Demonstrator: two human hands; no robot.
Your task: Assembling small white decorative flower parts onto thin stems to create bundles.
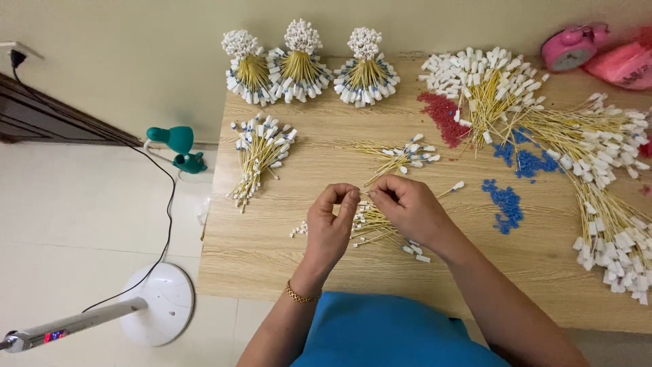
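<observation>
Yellow cables (372,228) with white end caps lie in a small loose heap on the table (272,251) just under my hands, near the front edge. My left hand (331,228) has its grip closed to a pinch, thumb and forefinger meeting on something too small for me to make out. My right hand (407,204) is pinched shut as well, right beside it, on what looks like the tip of one thin yellow strand — I cannot tell whether both grips share the same piece.

The risk I see is in that fine pinch: if either grip slackens, a tiny part could drop into the heap below and be lost among the white caps (299,230) scattered just to the left. Pulling the strand sideways could drag its neighbours and tangle the pile. My right forearm reaches across near the blue beads (506,204), so a careless sweep might scatter them — the red beads (441,115) farther off seem safer. The bundled sheaves (299,64) at the far edge stand well apart.
</observation>
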